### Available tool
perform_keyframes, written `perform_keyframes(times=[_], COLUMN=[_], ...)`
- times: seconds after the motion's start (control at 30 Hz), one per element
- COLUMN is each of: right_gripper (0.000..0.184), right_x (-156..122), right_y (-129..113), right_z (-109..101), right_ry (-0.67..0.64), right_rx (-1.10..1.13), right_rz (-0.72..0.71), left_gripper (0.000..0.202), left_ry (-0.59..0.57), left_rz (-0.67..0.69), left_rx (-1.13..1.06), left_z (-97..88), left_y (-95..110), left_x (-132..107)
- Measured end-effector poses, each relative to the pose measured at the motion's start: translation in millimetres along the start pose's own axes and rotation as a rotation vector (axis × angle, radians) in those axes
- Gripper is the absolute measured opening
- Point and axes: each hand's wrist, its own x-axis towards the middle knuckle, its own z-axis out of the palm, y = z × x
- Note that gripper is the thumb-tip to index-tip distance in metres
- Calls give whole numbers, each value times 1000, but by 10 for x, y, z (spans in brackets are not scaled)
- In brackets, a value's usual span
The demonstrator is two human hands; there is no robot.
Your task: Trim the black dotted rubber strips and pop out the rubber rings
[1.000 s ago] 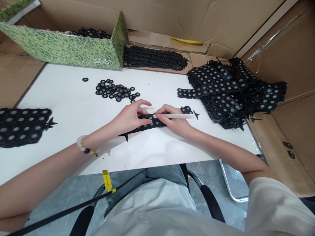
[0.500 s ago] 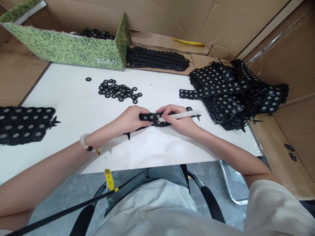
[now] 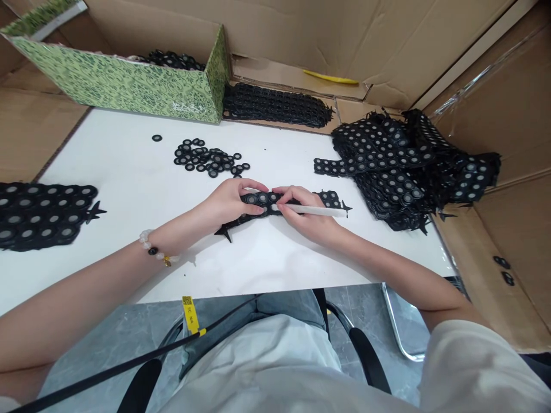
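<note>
"Okay, quick pass: where do we put the black strip (image 3: 262, 198)?"

"Centre of the frame, on the white tabletop (image 3: 258, 261), running slantwise. We see a spiky star-shaped end sticking out at lower left and another at right; the middle is partly covered by both hands."

"Left hand (image 3: 224, 203)?"

"Grasping the strip, thumb on the near side, fingers on the far side. We also log a beaded bracelet (image 3: 152, 251) on that wrist."

"Right hand (image 3: 316, 226)?"

"Clenched around a white pen-like tool (image 3: 322, 211), held like a pencil. We get its tip over the dotted face of the strip, but we can't tell whether it presses."

"Surroundings, fast."

"Just above the left hand, upper centre-left, we have a pile of loose rings (image 3: 210, 160), one single ring (image 3: 157, 137) lying apart from it. Left edge: a dotted black sheet (image 3: 41, 218), cut off by the frame. Upper left: a green patterned box (image 3: 142, 89) with black pieces inside."

"Right side?"

"We mark a big heap of dotted strips (image 3: 387, 166) at upper right, one strip end poking out leftward. Top centre, beside the box: a long black bundle (image 3: 278, 106), and above it a curved yellow piece (image 3: 330, 77) by the cardboard wall (image 3: 297, 34)."
</note>
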Motion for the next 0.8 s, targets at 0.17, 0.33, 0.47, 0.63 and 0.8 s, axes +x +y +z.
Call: perform_keyframes(times=[0.17,0.33,0.47,0.63,0.8], right_gripper=[5,6,6,7,12], right_x=[-1,-6,-11,39,97], right_y=[36,99,111,78,71], right_z=[59,91,98,-14,-217], right_ry=[20,20,6,-19,-23], right_rx=[-100,-167,-198,-104,1], right_rz=[-44,-104,-79,-33,132], left_gripper=[50,51,47,44,27], left_ry=[25,36,60,34,43], left_rz=[38,79,171,232,197], left_rx=[5,56,124,255,445], left_z=[22,60,124,104,-39], left_y=[-6,-53,-78,-59,-15], left_x=[-5,-11,-54,-87,-37])
